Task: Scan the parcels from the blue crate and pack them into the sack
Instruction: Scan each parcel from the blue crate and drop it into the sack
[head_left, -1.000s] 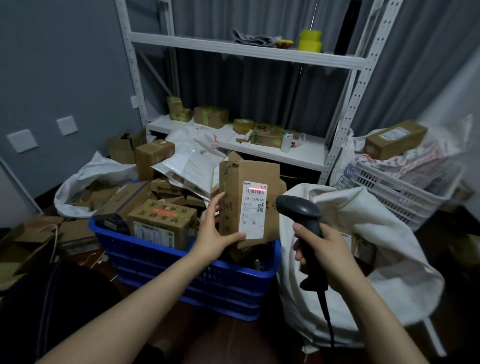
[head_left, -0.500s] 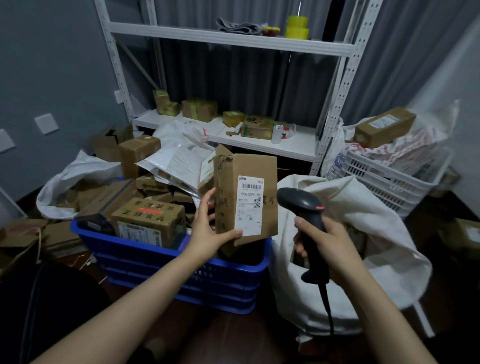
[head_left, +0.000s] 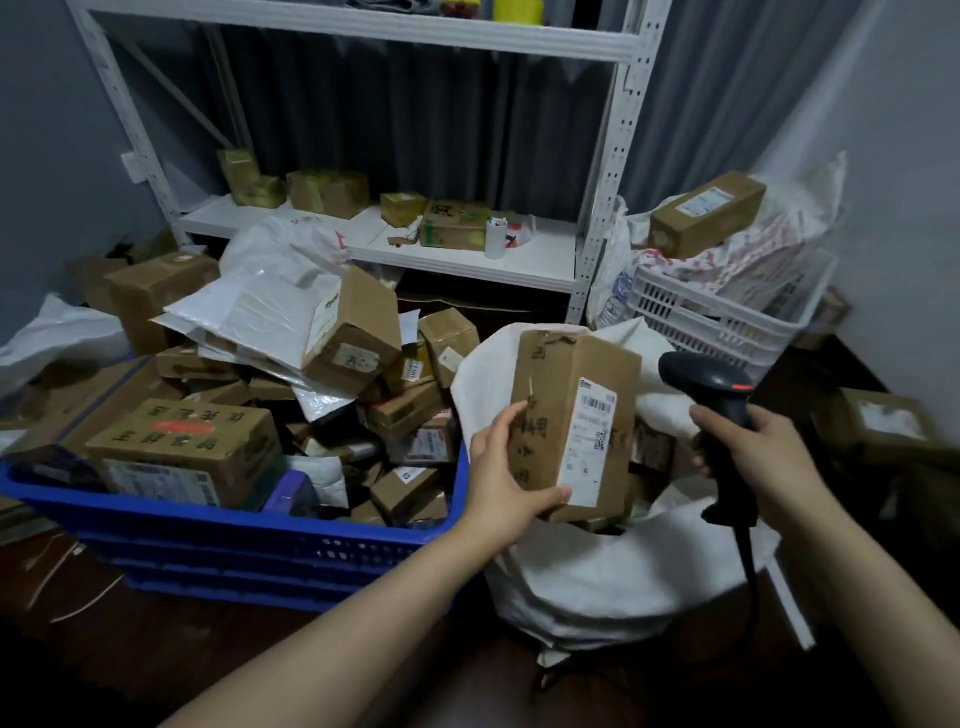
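Cardboard parcel (head_left: 574, 431), brown, upright and bearing a white label, is gripped by the left hand (head_left: 501, 470) over the open white woven sack (head_left: 587, 577), beside the blue plastic crate (head_left: 249, 545). A black handheld scanner (head_left: 714, 415) is clasped by the right hand (head_left: 753, 457).

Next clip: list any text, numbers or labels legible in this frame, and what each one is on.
No text can be quoted with confidence.
Shipping label on the parcel in the left hand: barcode and QR code; print too small.
Same parcel's side: handwritten characters, illegible.
Large box in the blue crate: upside-down printed characters, blurred.
Other labels: too small.
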